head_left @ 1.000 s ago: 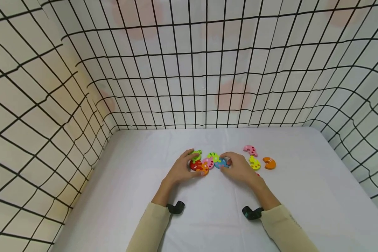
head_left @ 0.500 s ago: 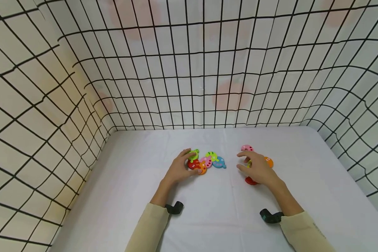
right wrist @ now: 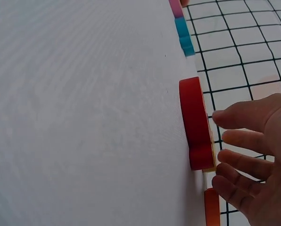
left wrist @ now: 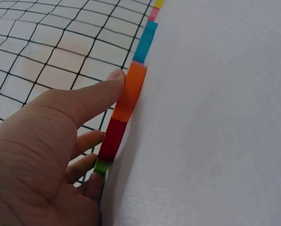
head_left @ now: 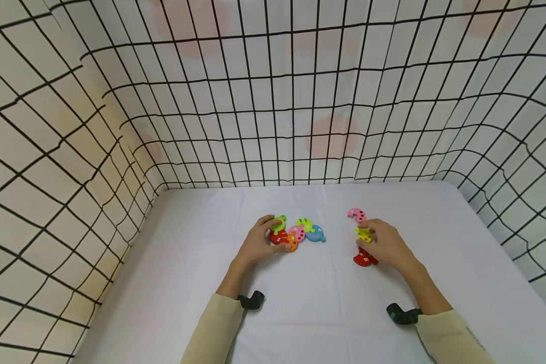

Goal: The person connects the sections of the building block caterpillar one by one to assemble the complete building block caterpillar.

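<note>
One white-covered desk [head_left: 318, 313], foremost. One red piece [head_left: 363, 260], lying before the right grip [head_left: 384, 243], which bent thumb and fingers about a yellow piece [head_left: 365, 235]; whether it pinched, I couldn't tell. One left grip [head_left: 257, 243], partly spread, clasped the joined row [head_left: 297, 233] at its green-to-orange end. One pink piece [head_left: 357, 215] lay farther.
</note>
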Action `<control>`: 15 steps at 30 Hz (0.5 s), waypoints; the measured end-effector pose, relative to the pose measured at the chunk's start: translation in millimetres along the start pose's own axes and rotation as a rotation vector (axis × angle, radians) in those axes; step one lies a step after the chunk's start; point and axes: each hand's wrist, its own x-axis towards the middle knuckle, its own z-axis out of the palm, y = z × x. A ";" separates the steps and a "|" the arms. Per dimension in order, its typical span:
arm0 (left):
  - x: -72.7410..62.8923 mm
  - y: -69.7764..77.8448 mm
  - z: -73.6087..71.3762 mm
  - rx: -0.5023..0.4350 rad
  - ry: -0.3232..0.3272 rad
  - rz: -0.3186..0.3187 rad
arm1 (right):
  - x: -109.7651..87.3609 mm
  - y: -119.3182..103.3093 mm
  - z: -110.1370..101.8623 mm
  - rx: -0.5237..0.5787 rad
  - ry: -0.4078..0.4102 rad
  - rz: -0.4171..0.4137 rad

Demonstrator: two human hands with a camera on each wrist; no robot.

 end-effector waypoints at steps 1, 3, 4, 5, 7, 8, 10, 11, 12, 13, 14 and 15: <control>-0.5 0.2 0.0 -0.002 0.000 -0.002 | -0.1 0.9 0.4 -0.003 -0.006 -0.001; -1.6 0.6 0.0 -0.004 0.001 -0.005 | -0.3 2.0 1.2 -0.002 -0.019 -0.004; -2.2 0.9 -0.1 -0.005 -0.001 -0.008 | -0.3 2.1 1.4 -0.005 -0.025 -0.007; -2.6 0.9 0.0 -0.006 -0.003 -0.010 | -0.1 2.2 1.7 -0.005 -0.029 -0.007; -3.3 1.2 0.1 -0.005 -0.006 -0.016 | 0.5 2.1 2.8 -0.010 -0.032 -0.005; -3.5 1.3 0.2 -0.004 -0.006 -0.017 | 0.9 2.0 3.3 -0.011 -0.031 -0.009; -3.4 1.4 0.4 -0.001 -0.006 -0.018 | 1.8 1.0 4.6 -0.022 -0.029 -0.016; -3.3 1.3 0.6 -0.001 -0.003 -0.017 | 2.2 0.6 5.4 -0.031 -0.027 -0.018; -3.1 1.5 0.6 -0.001 -0.001 -0.015 | 2.6 0.1 6.1 -0.044 -0.026 -0.018; -2.8 1.5 0.8 -0.002 -0.001 -0.013 | 2.7 -0.9 6.6 -0.055 -0.025 -0.016; -2.4 1.6 0.9 -0.004 0.000 -0.010 | 2.8 -1.3 7.0 -0.066 -0.023 -0.012; -2.1 1.7 1.0 -0.005 0.000 -0.008 | 2.8 -1.6 7.3 -0.076 -0.022 -0.007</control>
